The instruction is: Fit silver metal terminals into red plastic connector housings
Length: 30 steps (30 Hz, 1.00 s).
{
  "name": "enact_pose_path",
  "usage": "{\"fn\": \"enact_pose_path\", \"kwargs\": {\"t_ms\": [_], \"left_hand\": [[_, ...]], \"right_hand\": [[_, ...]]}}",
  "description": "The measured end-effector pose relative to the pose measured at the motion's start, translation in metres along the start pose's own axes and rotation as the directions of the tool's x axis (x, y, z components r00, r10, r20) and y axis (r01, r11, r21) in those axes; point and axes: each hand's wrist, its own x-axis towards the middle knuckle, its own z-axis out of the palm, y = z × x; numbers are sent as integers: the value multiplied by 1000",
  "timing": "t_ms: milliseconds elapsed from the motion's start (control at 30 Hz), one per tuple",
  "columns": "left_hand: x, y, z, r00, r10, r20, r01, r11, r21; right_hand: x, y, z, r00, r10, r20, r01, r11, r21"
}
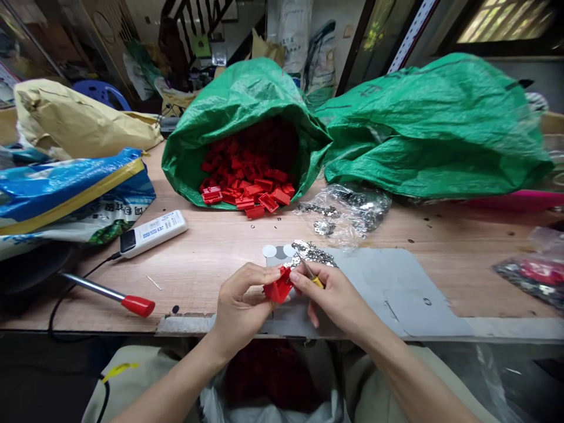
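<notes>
Between finger and thumb, my left hand grips a red plastic part, tilted with its hollow side partly showing. Closed around a yellow-handled tool with a thin pointed metal tip, my right hand has its thumb against the red part's right side. Just behind both hands lies a pile of small silvery metal pieces on a grey mat. Two white discs sit left of that pile. My fingers hide some of the red part and the tool's handle.
A green woven sack lies with its mouth facing me, full of red parts. Right of it are another green sack and a clear bag of metal pieces. A white power strip and red-tipped lever are left.
</notes>
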Motion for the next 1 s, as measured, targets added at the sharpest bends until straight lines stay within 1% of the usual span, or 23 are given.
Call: {"fn": "enact_pose_path", "kwargs": {"t_ms": [100, 167, 233, 333, 467, 533, 567, 600, 633, 667, 700, 733, 767, 800, 833, 900, 933, 1000], "left_hand": [[-1, 1, 0, 1000, 22, 14, -22, 1000, -23], [-2, 1, 0, 1000, 1, 23, 0, 999, -41], [-3, 2, -1, 997, -75, 13, 76, 993, -96], [-3, 3, -2, 978, -208, 5, 204, 955, -216], [2, 2, -7, 943, -330, 37, 324, 890, -322], [4, 0, -9, 924, -380, 48, 371, 857, -358], [4, 0, -9, 914, -404, 43, 392, 847, -360], [4, 0, -10, 902, -431, 36, 415, 840, -350], [3, 0, -9, 891, -454, 34, 439, 838, -323], [1, 1, -9, 883, -468, 39, 459, 843, -282], [-1, 2, -8, 882, -468, 51, 466, 854, -231], [-4, 4, -7, 888, -454, 73, 459, 871, -175], [-8, 5, -6, 900, -423, 104, 433, 894, -115], [-12, 6, -5, 915, -380, 138, 390, 919, -57], [-15, 6, -5, 929, -330, 165, 336, 942, -5], [-20, 6, -6, 945, -261, 197, 253, 965, 64], [-21, 6, -6, 946, -254, 199, 244, 967, 76], [-21, 6, -8, 939, -294, 177, 290, 956, 48]], "right_hand": [[-1, -4, -1, 997, 50, 51, -55, 992, 115], [-2, -6, -2, 993, 77, 86, -93, 977, 193], [-2, -6, -3, 986, 116, 123, -144, 957, 251], [-1, -4, -1, 968, 180, 177, -230, 917, 325], [0, 0, 7, 957, 188, 222, -265, 879, 396], [0, -1, 7, 958, 178, 224, -250, 902, 353], [0, -2, 5, 961, 172, 215, -231, 930, 286], [0, -3, 0, 970, 162, 182, -196, 963, 187], [0, -5, -7, 984, 141, 109, -148, 987, 59], [2, -6, -15, 995, 99, -8, -99, 991, -95], [4, -8, -25, 989, 27, -147, -66, 963, -262], [6, -10, -34, 956, -70, -284, -60, 903, -426], [10, -12, -43, 909, -170, -380, -85, 818, -569], [14, -14, -51, 873, -247, -420, -125, 721, -682], [19, -16, -57, 860, -288, -421, -170, 616, -769], [30, -20, -61, 883, -287, -371, -228, 428, -875], [36, -21, -61, 899, -266, -347, -242, 358, -902], [47, -24, -56, 921, -226, -317, -255, 267, -929]]}}
